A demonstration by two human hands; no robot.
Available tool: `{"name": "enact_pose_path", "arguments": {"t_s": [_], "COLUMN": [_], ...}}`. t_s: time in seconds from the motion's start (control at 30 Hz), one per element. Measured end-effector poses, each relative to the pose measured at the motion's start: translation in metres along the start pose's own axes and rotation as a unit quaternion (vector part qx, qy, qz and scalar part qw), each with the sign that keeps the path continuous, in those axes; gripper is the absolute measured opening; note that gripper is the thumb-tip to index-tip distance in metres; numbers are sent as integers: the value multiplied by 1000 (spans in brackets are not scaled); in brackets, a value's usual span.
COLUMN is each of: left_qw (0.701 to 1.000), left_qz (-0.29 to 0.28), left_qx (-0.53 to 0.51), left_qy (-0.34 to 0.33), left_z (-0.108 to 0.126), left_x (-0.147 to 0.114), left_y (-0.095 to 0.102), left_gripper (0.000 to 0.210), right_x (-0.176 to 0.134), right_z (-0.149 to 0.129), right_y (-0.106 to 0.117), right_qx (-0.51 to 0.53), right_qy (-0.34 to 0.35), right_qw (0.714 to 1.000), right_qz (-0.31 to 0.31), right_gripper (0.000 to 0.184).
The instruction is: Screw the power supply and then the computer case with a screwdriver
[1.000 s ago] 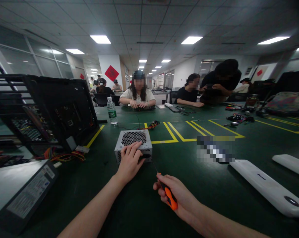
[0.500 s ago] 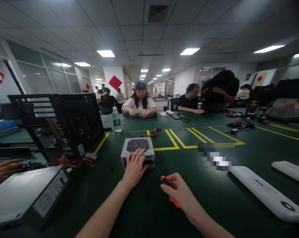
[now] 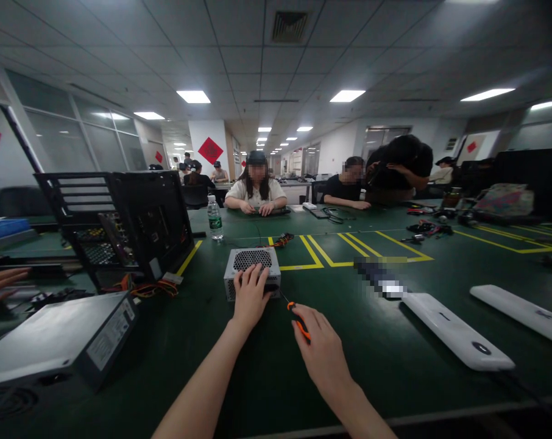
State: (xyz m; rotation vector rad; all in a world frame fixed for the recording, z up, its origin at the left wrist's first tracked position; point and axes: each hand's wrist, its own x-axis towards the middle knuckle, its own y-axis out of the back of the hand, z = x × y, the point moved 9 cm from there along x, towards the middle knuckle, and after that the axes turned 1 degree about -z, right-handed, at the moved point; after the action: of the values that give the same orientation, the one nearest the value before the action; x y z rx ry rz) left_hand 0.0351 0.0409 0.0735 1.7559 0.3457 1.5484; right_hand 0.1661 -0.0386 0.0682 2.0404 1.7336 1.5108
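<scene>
A grey computer power supply with a honeycomb grille on top stands on the green table in front of me. My left hand grips its near edge, fingers spread over the top and thumb down at the near face. In my right hand is a screwdriver with an orange and black handle, the fingers closed round it. Its thin shaft points up and left to the near right corner of the power supply. I cannot make out where the tip touches.
Left stand a second power supply, an open black computer case and cables. Another person's hand is at the left edge. A water bottle stands behind. White elongated devices lie right. A person sits opposite.
My right hand has turned over the screwdriver handle, its back now facing up, and sits closer to the power supply. My left hand keeps its place. The view has shifted slightly.
</scene>
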Motion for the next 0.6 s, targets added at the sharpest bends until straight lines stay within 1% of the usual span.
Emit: {"name": "enact_pose_path", "arguments": {"t_s": [0.17,0.37,0.47,0.6], "left_qw": [1000,1000,1000,999], "left_qz": [-2,15,-3,-19], "left_qx": [-9,-5,-3,17], "left_qy": [6,-4,-26,-26], "left_z": [2,9,11,11], "left_x": [-2,-12,-11,-6], "left_y": [2,16,17,12], "left_gripper": [49,37,43,54], "right_x": [-7,-18,-20,-18], "right_z": [-2,-18,-22,-20], "right_y": [-3,-2,-1,-1], "right_qx": [0,-12,-28,-31], "right_qy": [0,54,60,49], "right_qw": [1000,998,998,998], "right_qz": [-3,-2,10,15], "right_gripper": [21,18,20,21]}}
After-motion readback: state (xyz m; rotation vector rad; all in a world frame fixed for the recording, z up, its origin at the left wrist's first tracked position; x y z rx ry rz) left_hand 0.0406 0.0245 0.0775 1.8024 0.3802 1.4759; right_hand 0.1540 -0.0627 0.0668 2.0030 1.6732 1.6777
